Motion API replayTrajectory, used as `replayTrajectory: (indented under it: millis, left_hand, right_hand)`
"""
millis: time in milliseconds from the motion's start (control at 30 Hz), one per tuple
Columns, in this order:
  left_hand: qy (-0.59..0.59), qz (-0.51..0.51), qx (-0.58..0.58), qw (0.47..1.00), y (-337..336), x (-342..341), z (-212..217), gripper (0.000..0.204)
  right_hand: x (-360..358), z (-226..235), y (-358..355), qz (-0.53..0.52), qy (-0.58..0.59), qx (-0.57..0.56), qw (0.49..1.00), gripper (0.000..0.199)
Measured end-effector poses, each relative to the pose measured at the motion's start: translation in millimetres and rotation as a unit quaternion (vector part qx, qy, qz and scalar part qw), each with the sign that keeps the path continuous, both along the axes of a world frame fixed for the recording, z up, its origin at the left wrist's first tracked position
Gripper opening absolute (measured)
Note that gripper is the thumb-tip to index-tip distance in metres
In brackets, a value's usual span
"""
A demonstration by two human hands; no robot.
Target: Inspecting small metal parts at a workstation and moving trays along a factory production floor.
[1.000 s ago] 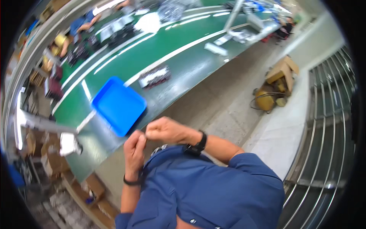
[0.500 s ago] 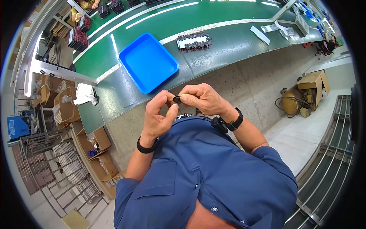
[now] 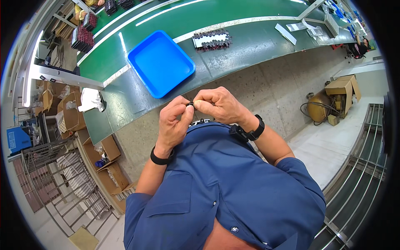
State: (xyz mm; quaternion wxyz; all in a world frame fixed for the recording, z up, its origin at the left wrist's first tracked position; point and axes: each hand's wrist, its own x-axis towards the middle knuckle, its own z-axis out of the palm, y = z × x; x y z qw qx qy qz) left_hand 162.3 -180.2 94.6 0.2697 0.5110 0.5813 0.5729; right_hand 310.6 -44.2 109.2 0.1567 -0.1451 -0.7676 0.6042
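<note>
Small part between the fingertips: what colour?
The small part looks black, best seen in the head view.

A tiny black piece [image 3: 191,104], mostly hidden, is pinched between the left hand [image 3: 173,124] and right hand [image 3: 221,106], near the worktop's [image 3: 246,43] closest edge.

black part [image 3: 191,103]: mostly hidden, kind unclear | yellow-sleeved co-worker [image 3: 78,12]: cut off above | metal rack [image 3: 366,163]: cropped below

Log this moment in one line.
left hand: pinches small black part | right hand: pinches same part | blue tray: on green workbench, beyond hands
</note>
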Motion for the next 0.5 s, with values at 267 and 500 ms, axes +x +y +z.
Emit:
replayTrajectory:
  millis: [267,500]
  left_hand:
    - [0.015,-0.024,0.040,0.999,2,-10,-1,0.018]
    - [-0.067,-0.074,-0.030,0.995,0,-22,-5,0.024]
  right_hand:
    - [-7,-3,-2,-0.009,0.038,0.032,0.999,0.020]
    - [-6,-12,7,0.049,-0.034,-0.134,0.989,0.025]
